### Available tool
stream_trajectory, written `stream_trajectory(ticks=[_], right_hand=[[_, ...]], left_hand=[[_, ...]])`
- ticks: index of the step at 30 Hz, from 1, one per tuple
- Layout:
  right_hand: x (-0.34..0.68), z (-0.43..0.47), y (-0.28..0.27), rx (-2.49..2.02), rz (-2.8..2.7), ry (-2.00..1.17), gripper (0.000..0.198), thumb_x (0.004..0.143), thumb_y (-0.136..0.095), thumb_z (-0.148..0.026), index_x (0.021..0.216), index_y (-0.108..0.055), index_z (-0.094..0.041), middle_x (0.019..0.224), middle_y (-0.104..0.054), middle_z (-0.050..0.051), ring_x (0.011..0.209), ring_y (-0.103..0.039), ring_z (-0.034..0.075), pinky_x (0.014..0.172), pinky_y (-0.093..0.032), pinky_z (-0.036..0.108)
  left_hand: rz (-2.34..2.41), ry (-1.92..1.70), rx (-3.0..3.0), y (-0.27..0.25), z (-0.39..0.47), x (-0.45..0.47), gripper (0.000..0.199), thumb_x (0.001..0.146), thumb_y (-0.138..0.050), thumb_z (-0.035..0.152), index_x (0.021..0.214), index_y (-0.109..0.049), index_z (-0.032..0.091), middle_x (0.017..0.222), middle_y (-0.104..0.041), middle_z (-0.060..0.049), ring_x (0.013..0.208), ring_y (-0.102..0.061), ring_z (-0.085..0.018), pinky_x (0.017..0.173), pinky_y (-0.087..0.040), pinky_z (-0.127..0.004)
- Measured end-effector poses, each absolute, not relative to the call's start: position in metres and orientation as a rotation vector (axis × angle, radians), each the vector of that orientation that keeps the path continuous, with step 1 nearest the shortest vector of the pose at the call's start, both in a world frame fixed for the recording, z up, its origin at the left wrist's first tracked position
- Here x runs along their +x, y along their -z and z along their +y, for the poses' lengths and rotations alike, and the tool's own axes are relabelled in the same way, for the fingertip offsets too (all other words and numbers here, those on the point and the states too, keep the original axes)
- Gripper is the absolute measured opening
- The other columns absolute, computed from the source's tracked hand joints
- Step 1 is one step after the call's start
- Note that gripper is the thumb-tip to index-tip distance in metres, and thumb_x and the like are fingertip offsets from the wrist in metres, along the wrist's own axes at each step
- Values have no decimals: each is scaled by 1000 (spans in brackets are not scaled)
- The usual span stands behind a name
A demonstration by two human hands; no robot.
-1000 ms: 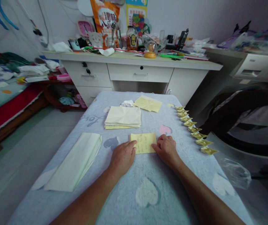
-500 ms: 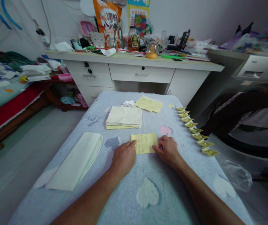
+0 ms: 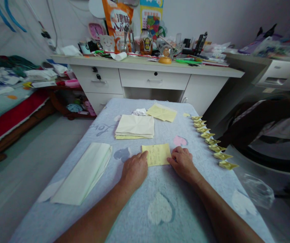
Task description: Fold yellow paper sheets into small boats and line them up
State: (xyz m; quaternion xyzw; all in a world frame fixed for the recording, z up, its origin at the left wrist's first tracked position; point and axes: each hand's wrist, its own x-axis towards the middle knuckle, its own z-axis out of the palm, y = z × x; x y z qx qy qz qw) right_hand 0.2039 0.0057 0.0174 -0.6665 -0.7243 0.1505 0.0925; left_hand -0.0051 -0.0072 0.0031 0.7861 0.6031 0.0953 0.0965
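Observation:
A small yellow sheet of paper (image 3: 159, 155) with handwriting on it lies flat on the cloth-covered table. My left hand (image 3: 135, 169), fingers closed together, pins its left edge. At the lower right edge, my right hand (image 3: 182, 162) has curled fingers and its thumb against the paper. Beyond them sits a stack of creased cream and yellow sheets (image 3: 135, 125), with more yellow paper (image 3: 162, 112) behind it to the right. Several folded yellow paper boats (image 3: 217, 148) form a row along the table's right edge.
A folded pale green-white sheet (image 3: 84, 173) lies on the left of the table (image 3: 157, 216). Crumpled white tissue (image 3: 139, 111) is by the stack. A cluttered white desk (image 3: 155, 79) stands behind, a washing machine (image 3: 274, 76) to the right, a bed (image 3: 10, 111) to the left.
My right thumb has slid slightly right, to the edge of the yellow sheet. The left hand stays in place, and the whole view has shifted a little.

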Motion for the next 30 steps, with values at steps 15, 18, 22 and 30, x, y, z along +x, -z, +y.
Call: stream_trajectory(ticks=[15,18,22,30], right_hand=[[203,5,-17,-1988,-2145,-436,21,84,-59,-29,68,-64,-17,100,-60,6,96,-45,23,74,-27,33],[203,4,-17,-1992,-2141,-432,22,85,-59,-30,67,-64,-18,100,-60,6,95,-45,22,73,-27,33],[203,4,-18,-1994,-2144,-425,23,86,-58,-31,67,-64,-18,99,-60,6,94,-45,22,73,-27,33],[202,4,-17,-1990,-2134,-438,24,86,-57,-31,67,-64,-18,99,-59,6,95,-45,22,74,-28,32]], left_hand=[[1822,-197,2315,-10,-5,-3,42,92,-38,16,132,-48,13,106,-69,-12,97,-66,-20,82,-51,-29],[1833,-171,2307,-12,-5,-3,42,91,-38,16,132,-47,14,103,-69,-11,94,-67,-19,80,-51,-29],[1837,-169,2301,-12,-5,-2,39,91,-38,15,128,-49,13,101,-69,-12,94,-67,-20,80,-51,-30],[1820,-171,2315,-11,-5,-2,41,89,-39,12,129,-49,12,103,-69,-12,96,-66,-19,83,-50,-28]])
